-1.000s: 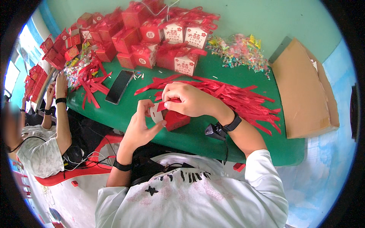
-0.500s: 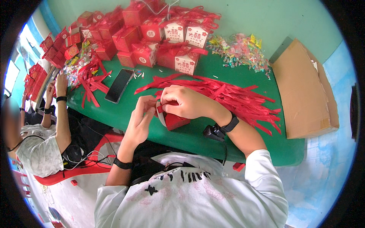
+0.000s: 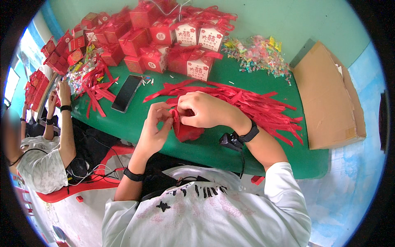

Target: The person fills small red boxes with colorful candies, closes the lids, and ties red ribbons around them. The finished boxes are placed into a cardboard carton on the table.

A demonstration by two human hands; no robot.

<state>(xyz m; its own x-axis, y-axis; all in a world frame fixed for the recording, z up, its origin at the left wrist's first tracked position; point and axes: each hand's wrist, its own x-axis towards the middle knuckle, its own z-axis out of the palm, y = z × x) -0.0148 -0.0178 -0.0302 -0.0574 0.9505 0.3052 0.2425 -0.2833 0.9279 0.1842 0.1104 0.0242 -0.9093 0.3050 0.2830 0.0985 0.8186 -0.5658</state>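
A small red gift box (image 3: 188, 133) is between my hands above the near part of the green table; its top is partly covered by my fingers. My left hand (image 3: 154, 131) pinches at the red upper edge on its left side with thumb and forefinger. From the other side my right hand (image 3: 201, 110) grips the box's top with curled fingers. Just beyond, a heap of loose red ribbons (image 3: 263, 109) spreads over the green tabletop (image 3: 135, 123).
Finished-looking red and white gift boxes (image 3: 135, 41) with bows are stacked at the back. Wrapped candies (image 3: 263, 57) lie in a pile at the back right, beside a cardboard box (image 3: 329, 99). A black phone (image 3: 127, 94) lies left; a co-worker (image 3: 45, 156) sits at far left.
The pale strip seen on the box's left edge no longer shows; red now faces up there. My left fingers have shifted slightly along that edge. The right hand stays nearly in place.
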